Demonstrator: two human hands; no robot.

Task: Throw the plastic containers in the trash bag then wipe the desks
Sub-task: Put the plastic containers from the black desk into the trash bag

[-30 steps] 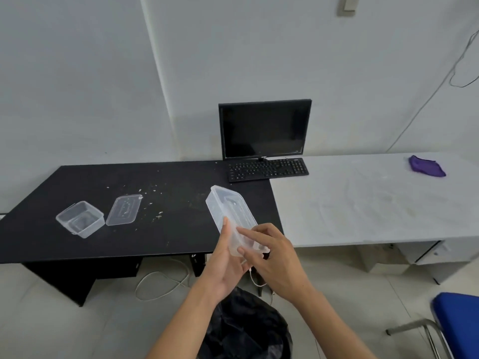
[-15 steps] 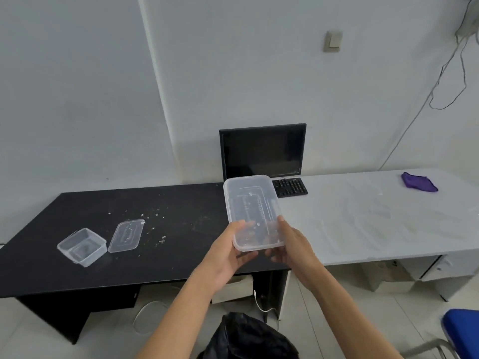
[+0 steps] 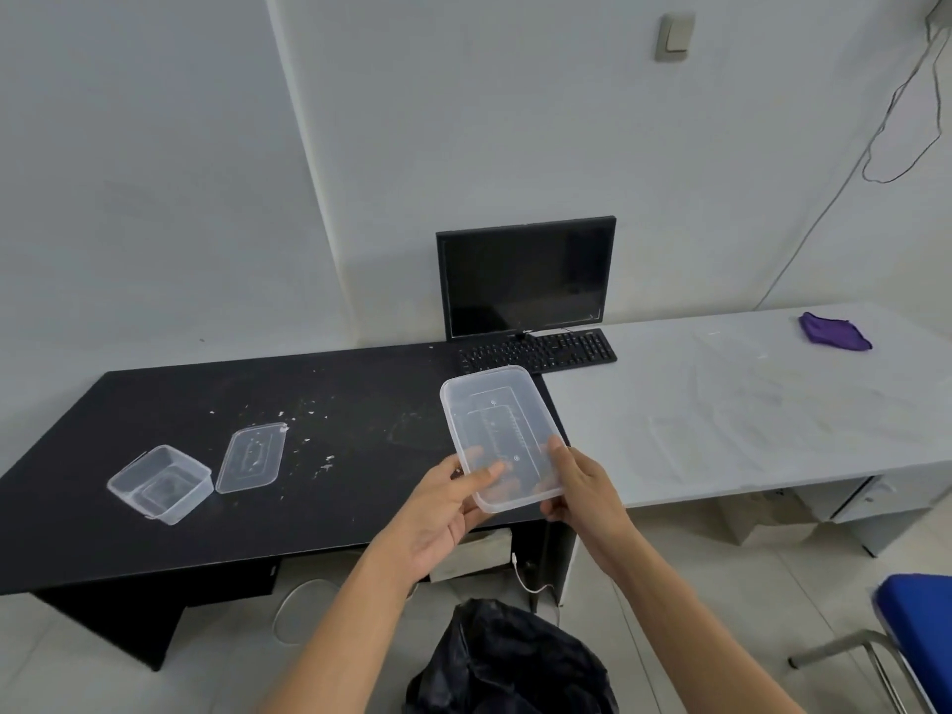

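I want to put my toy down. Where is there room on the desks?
The white desk is bare from the keyboard across to the purple cloth. The black desk has a free strip along its back edge. Its left front is crowded with a tub, a lid and crumbs.

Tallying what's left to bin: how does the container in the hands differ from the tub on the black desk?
The held container is gripped by the left hand and right hand in the air; the small tub rests on the black desk, untouched. The held container is tilted and looks long; the small tub sits level and looks squarer. Both are clear plastic, neither yet in the trash bag.
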